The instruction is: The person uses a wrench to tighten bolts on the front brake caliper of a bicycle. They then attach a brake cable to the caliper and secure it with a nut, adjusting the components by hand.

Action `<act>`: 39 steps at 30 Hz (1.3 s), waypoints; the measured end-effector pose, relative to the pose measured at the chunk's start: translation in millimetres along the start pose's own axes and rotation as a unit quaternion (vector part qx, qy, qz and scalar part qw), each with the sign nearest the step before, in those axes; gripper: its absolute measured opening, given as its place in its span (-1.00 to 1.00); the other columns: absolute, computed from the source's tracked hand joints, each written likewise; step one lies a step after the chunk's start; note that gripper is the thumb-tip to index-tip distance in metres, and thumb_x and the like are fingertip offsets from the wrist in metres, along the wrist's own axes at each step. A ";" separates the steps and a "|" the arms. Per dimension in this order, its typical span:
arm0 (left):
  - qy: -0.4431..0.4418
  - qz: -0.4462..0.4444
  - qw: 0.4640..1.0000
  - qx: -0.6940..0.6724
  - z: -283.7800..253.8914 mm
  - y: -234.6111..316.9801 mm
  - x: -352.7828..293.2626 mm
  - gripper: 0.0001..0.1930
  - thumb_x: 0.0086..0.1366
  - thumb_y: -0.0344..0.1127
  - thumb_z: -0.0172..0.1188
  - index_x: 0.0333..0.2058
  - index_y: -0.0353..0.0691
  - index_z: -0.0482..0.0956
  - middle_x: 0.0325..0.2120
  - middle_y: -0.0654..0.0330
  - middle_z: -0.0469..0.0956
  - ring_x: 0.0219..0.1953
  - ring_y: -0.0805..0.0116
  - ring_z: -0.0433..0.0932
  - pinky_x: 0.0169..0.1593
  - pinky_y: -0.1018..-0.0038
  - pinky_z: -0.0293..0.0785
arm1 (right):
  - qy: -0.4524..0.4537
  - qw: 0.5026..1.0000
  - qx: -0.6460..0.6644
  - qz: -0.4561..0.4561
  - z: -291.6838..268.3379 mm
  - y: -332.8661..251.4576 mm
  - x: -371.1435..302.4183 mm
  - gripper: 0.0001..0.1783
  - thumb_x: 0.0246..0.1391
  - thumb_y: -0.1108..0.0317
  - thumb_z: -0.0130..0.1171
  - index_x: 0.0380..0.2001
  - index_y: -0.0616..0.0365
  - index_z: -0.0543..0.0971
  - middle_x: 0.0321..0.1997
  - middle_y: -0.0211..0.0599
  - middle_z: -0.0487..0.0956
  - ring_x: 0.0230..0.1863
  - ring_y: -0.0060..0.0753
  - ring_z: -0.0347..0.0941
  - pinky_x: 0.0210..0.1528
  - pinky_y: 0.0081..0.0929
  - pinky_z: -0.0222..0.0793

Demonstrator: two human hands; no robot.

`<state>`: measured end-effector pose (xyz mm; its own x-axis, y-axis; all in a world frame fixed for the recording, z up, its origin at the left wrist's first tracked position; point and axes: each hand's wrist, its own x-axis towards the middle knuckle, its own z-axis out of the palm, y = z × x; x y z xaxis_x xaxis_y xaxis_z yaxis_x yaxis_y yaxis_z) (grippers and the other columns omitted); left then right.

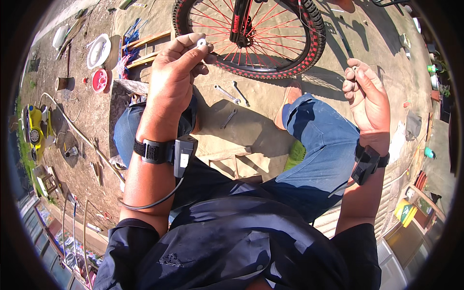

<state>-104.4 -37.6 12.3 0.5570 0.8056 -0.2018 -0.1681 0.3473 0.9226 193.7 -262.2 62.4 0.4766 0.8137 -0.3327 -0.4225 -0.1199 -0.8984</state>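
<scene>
- Two bare hands are held up, well apart, over a sunlit, sand-coloured concrete ground (265, 95).
- By the left hand (176, 72), a small, pale, flat ring-shaped washer (201, 43) is pinched between thumb and forefinger, the other fingers curled. It is probably gripped by its rim so that the central hole is left uncovered and facing upward.
- By the right hand (366, 92), a small dull piece (355, 68) is seemingly pinched at the fingertips; its exact shape cannot be told. A fingertip grip is presumably used because so little of it can be grasped.
- Toward the far edge of the concrete, a bicycle wheel with thin red spokes (245, 41) is held in a glossy black fork (237, 24). Its knobbly black rubber tyre (298, 64) is patterned with red checks.
- Nearer than the wheel, well in from the concrete's left edge, three slim metal spanners are laid flat: a shiny silver one (226, 94), a darker one (240, 93) beside it, and a shorter one (229, 119) closer to the body. They are perhaps placed there to be easily reached.
- Just beyond the concrete's left edge, a round red plastic basin (100, 80) and an oval white basin (98, 50) are set on rough brown earth.
</scene>
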 end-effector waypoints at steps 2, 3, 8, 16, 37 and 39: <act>0.011 -0.004 1.000 0.007 0.9 3.9 -1.8 -0.73 0.38 -0.43 0.20 0.03 -0.34 0.55 -0.24 0.21 0.66 -0.28 0.48 0.64 -0.30 0.64 0.47 | -0.026 0.999 0.041 0.015 7.2 12.8 5.8 -0.59 0.38 0.39 0.04 0.20 0.37 0.39 -0.12 -0.20 0.58 -0.20 -0.44 0.58 -0.20 -0.60 0.53; 0.008 -0.007 1.000 0.000 0.0 4.7 -1.1 -0.72 0.36 -0.43 0.22 0.03 -0.35 0.55 -0.23 0.19 0.66 -0.28 0.46 0.64 -0.28 0.63 0.47 | -0.033 0.998 0.057 0.022 9.3 17.9 8.3 -0.58 0.38 0.40 0.04 0.21 0.39 0.38 -0.08 -0.16 0.59 -0.17 -0.39 0.60 -0.16 -0.56 0.56; 0.011 -0.020 1.000 -0.010 -1.5 5.1 -1.9 -0.69 0.33 -0.43 0.26 0.03 -0.35 0.54 -0.23 0.17 0.66 -0.28 0.43 0.64 -0.25 0.59 0.45 | -0.001 0.995 0.084 0.048 13.0 32.4 13.5 -0.53 0.32 0.39 -0.04 0.20 0.46 0.35 0.05 0.04 0.56 0.03 -0.17 0.57 0.09 -0.35 0.52; 0.017 -0.028 0.999 -0.001 2.3 5.1 -3.8 -0.72 0.35 -0.44 0.23 0.02 -0.33 0.54 -0.24 0.19 0.64 -0.28 0.43 0.63 -0.27 0.61 0.47 | 0.013 0.991 0.115 0.068 20.5 32.1 16.0 -0.53 0.39 0.31 -0.16 0.16 0.49 0.39 0.08 0.10 0.57 0.09 -0.04 0.59 0.15 -0.27 0.53; -0.022 0.079 0.986 0.146 44.7 68.5 81.5 -0.63 0.34 -0.34 0.29 0.05 -0.42 0.53 -0.23 0.18 0.65 -0.25 0.47 0.62 -0.20 0.55 0.48 | -0.040 0.997 -0.016 -0.063 87.4 -4.7 122.6 -0.69 0.31 0.29 0.20 0.05 0.18 0.54 -0.43 -0.62 0.41 -0.60 -0.82 0.25 -0.66 -0.80 -0.01; -0.026 0.090 0.984 0.149 48.5 61.8 98.7 -0.64 0.35 -0.34 0.27 0.04 -0.41 0.54 -0.23 0.19 0.66 -0.24 0.48 0.62 -0.19 0.55 0.48 | -0.009 0.993 -0.050 -0.105 86.9 0.0 145.3 -0.67 0.28 0.29 0.25 0.04 0.18 0.54 -0.47 -0.68 0.40 -0.62 -0.85 0.20 -0.67 -0.79 -0.07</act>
<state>-20.4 40.1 65.4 0.5814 0.8135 -0.0159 -0.0259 0.0380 0.9989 196.0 -94.6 38.9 0.5315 0.8369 -0.1307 -0.2370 -0.0012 -0.9715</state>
